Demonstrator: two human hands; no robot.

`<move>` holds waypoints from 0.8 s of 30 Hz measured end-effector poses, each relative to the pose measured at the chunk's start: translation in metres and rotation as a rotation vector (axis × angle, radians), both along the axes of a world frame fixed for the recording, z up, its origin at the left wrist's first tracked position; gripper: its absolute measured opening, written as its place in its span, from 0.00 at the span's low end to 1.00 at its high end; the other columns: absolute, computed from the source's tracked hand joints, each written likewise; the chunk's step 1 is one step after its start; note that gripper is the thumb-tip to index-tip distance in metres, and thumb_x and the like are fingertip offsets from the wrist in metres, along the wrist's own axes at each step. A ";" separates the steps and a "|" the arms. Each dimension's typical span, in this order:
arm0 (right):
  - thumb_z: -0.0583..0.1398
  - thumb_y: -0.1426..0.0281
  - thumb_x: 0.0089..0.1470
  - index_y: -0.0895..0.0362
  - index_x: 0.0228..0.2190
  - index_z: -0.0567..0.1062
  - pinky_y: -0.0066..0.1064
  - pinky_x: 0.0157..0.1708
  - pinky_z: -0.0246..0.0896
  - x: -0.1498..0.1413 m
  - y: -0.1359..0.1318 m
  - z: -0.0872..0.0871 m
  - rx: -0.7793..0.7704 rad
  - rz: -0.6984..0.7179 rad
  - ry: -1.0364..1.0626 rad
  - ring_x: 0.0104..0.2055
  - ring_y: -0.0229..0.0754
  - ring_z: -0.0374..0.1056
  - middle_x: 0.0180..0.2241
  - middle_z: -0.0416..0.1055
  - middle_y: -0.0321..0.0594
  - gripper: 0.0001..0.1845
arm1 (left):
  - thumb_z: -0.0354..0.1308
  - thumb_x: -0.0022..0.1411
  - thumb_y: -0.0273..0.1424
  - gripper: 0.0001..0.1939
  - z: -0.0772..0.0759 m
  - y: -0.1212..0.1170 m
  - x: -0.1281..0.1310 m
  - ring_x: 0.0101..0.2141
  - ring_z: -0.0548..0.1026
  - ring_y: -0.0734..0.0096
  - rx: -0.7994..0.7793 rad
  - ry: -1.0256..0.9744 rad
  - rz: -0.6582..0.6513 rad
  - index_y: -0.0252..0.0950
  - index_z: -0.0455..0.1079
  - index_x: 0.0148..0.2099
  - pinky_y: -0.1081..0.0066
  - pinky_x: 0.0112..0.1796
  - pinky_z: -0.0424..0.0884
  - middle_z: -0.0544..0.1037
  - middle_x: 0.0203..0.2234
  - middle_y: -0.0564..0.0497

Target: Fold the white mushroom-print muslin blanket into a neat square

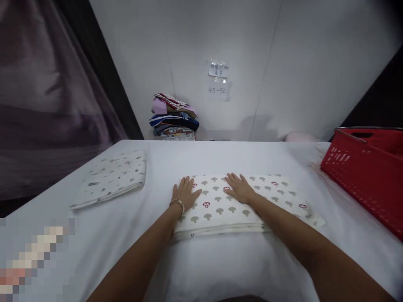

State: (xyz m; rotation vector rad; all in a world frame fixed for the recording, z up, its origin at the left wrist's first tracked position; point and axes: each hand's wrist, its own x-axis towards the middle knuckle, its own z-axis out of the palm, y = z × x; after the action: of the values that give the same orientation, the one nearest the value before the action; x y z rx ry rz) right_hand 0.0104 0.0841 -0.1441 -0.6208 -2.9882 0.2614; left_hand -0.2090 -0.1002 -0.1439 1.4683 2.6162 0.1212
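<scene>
In front of me lies a folded white cloth printed with grey mushrooms and a few red ones. My left hand rests flat at its left end, fingers spread, with a bracelet on the wrist. Farther right, my right hand presses flat on the cloth's upper middle, fingers apart. Several layers show along the near fold. A corner of fabric sticks out at the cloth's right end. Neither hand grips anything.
A second folded cloth with small dark prints lies at the left of the white-covered table. At the right stands a red plastic basket. Behind the table is a stack of folded fabrics, near paper signs on the wall.
</scene>
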 end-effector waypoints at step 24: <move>0.40 0.51 0.60 0.54 0.63 0.49 0.52 0.62 0.33 0.147 0.090 -0.005 0.040 -0.590 -0.152 0.67 0.47 0.34 0.66 0.39 0.41 0.35 | 0.34 0.61 0.55 0.39 0.000 0.026 0.026 0.65 0.38 0.56 0.011 0.033 -0.147 0.38 0.46 0.67 0.49 0.60 0.39 0.41 0.66 0.49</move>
State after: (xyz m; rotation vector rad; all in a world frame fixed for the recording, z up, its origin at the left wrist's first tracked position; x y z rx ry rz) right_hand 0.1570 0.1737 -0.1490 -1.5203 -2.7627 0.1119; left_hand -0.1827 -0.0746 -0.1440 1.6736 2.5252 0.0961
